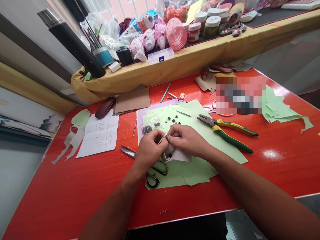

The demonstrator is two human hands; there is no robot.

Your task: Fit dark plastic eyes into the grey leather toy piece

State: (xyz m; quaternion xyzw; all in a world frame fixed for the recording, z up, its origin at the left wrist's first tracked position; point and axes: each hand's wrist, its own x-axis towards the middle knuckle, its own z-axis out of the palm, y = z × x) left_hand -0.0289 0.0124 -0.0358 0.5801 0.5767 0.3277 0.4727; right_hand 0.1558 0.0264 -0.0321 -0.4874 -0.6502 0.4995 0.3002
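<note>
My left hand [153, 148] and my right hand [186, 140] meet above the green paper [212, 140], both pinching the edge of a small pale piece of leather or cloth [181, 155]. A dark round snap shows on the piece below my fingertips. Just beyond my hands lie several loose dark snap parts [173, 121] and a clear plastic bag [151, 123] with more of them. Black-handled scissors [152, 180] lie under my left forearm, partly covered by it. Pliers with green and yellow handles [232, 131] rest to the right of my right hand.
On the red table [100, 193] are a sheet with drawings [100, 133], a dark red glasses case [105, 107], brown card [132, 101] and green paper scraps [277, 105]. A black flask [75, 46] and paint jars [212, 26] stand on the ledge behind.
</note>
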